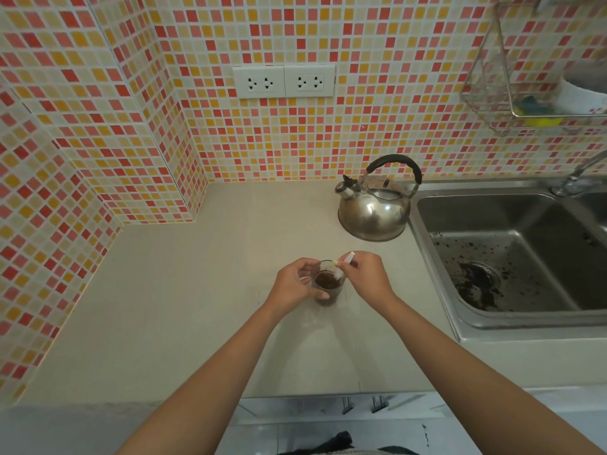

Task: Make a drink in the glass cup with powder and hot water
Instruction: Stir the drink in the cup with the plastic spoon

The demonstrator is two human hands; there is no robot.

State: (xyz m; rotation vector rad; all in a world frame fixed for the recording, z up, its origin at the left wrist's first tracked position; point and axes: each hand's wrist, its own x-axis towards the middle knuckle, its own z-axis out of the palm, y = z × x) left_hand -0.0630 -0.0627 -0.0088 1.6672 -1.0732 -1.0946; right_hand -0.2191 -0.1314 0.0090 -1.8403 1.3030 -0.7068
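A small glass cup [329, 288] stands on the beige counter [197, 307] and holds brown powder or liquid. My left hand [295, 282] wraps around the cup's left side, thumb at the near rim. My right hand [364, 274] pinches a thin white sachet or stick [343, 266] that is tilted with its lower end inside the cup. A steel whistling kettle [374, 208] with a black handle sits on the counter behind the cup, spout pointing left.
A steel sink [512, 257] with dark grounds around its drain lies to the right, its tap [578, 175] at the back. Two wall sockets [284, 81] sit on the mosaic tile wall. A wire rack [532, 90] with a sponge hangs at upper right.
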